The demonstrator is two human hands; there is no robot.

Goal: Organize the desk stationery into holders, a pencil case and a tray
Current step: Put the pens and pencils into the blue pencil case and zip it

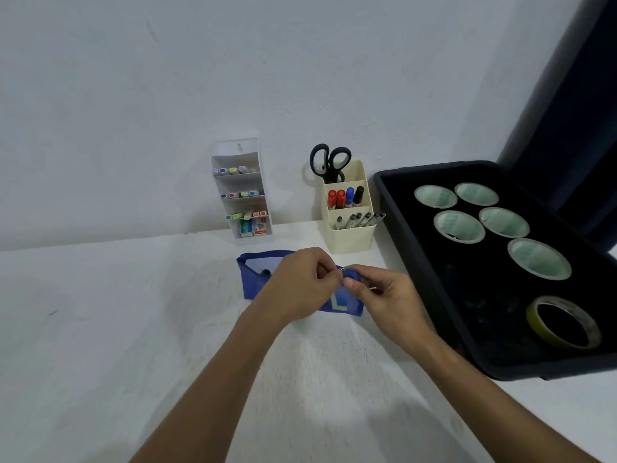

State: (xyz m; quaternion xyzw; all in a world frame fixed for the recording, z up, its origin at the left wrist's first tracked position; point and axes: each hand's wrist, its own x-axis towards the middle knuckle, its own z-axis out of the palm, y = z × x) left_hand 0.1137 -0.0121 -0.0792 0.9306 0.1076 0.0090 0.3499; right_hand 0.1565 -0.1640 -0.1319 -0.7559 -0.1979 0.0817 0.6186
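I am watching both hands meeting over the blue pencil case (253,279), which is lying flat on the white table (133,329) just in front of the two holders. Its long axis is running left to right, angling slightly toward me at its right end. The left hand (297,289) is reaching across the middle of the case with its fingers (325,275) curled and pinching what looks like the small metal zip pull (342,270) near the case's right end. The right hand (384,292) is gripping that right-end corner of the fabric between thumb and curled fingers, bracing it. The left part of the case's mouth is gaping open, so I judge the zip's travel lies along the long axis, leftward from the pinch, and the left hand is the one placed to draw it.

Behind, the white tiered holder (240,192) is carrying rows of highlighters and small boxes at its foot; their print is too small for me to read. The cream holder (350,228) is holding black scissors (329,162), markers and pens. The black tray (417,262) to the right is holding tape rolls (459,227). On the case a pale angular mark, perhaps a letter, is showing partly beneath the hands; I cannot read it.
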